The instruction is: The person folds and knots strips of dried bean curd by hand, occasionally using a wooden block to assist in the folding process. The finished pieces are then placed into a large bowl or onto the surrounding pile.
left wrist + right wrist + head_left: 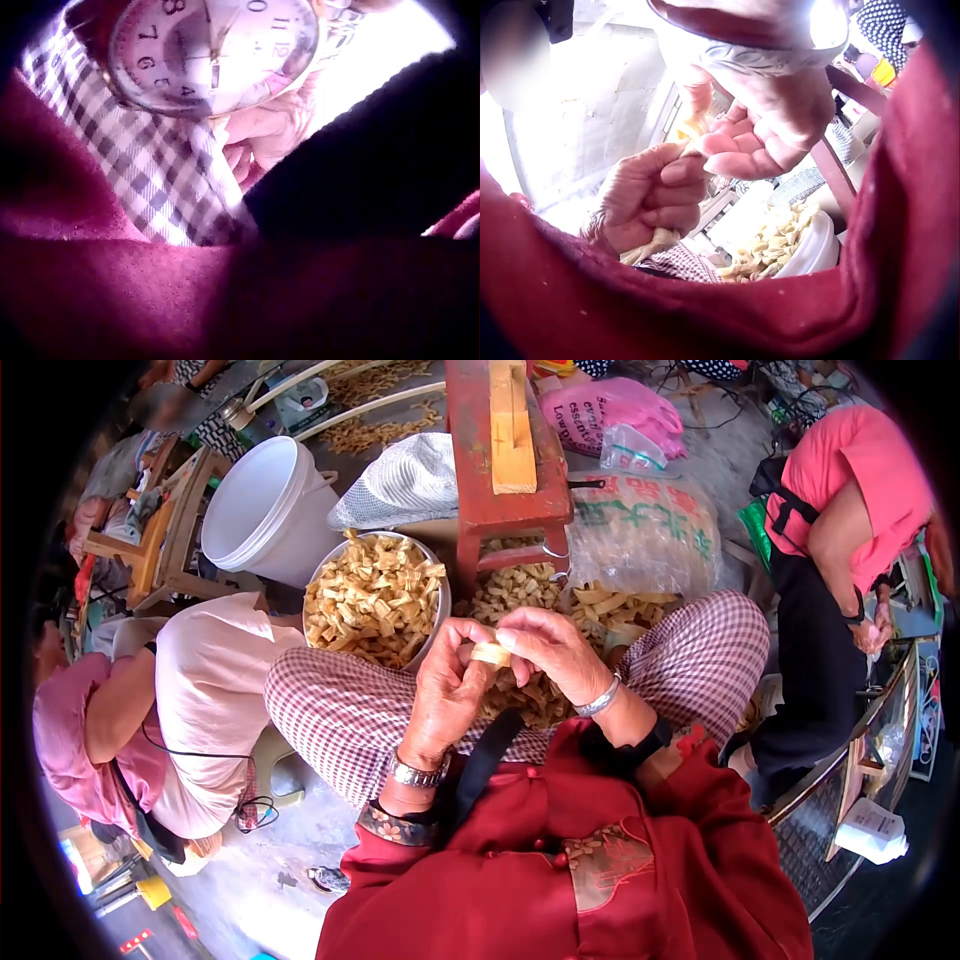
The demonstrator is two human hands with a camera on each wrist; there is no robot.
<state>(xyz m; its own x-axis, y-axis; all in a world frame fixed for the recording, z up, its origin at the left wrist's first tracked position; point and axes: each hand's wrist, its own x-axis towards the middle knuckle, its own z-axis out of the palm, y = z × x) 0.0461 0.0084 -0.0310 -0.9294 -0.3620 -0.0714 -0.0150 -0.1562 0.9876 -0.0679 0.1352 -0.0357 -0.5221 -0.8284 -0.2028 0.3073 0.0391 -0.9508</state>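
A narrow pale-yellow strip (491, 654) is bent into a small loop between the two hands, over the lap. My left hand (447, 682) grips it with curled fingers, and a tail of the strip (651, 247) sticks out below that fist in the right wrist view. From the other side my right hand (563, 652) pinches the strip near the loop, thumb and fingertips meeting it. Beyond the hands stands a round bowl (444, 600) heaped with folded yellow pieces (370, 595). The left wrist view is mostly filled by a watch (214, 56) and dark red cloth.
Loose strips (620, 607) lie ahead of the lap, beside a clear printed plastic bag (650, 530). A red wooden stool (512, 510) bears a wooden block (512, 445). To the left is a white bucket (255, 500). People sit close on both sides.
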